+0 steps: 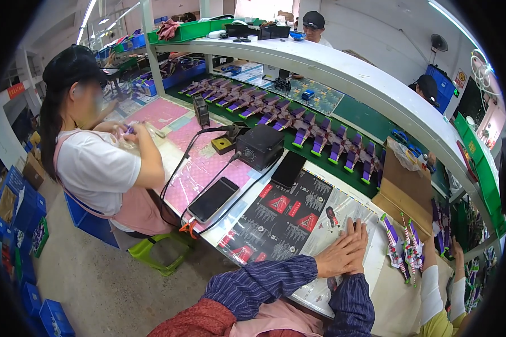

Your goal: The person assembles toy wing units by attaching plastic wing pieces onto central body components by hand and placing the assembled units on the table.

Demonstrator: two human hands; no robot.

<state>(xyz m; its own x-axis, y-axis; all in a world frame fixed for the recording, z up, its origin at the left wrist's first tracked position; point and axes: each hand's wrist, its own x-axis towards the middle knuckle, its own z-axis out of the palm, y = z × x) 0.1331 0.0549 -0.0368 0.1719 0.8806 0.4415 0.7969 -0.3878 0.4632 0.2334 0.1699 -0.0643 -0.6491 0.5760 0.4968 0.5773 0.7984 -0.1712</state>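
Observation:
My left hand (333,256) lies across my right hand (357,253) on the near part of the workbench. Their fingers are stretched out flat and overlap, and neither holds anything that I can see. Under and beside them is a printed mat (287,213), black with red patches and a pale section on the right. A black phone (288,169) rests at the mat's far edge. To the right of my hands, several purple, white and green toy-like parts (402,247) with striped pieces lie together.
A phone (213,199), a black box-shaped unit (261,146) with cables and a yellow sponge holder (224,144) stand left. Beyond runs a green conveyor (298,149) with a row of purple parts. A white shelf (343,62) arches overhead; a cardboard box (405,188) is right. Co-workers sit on both sides.

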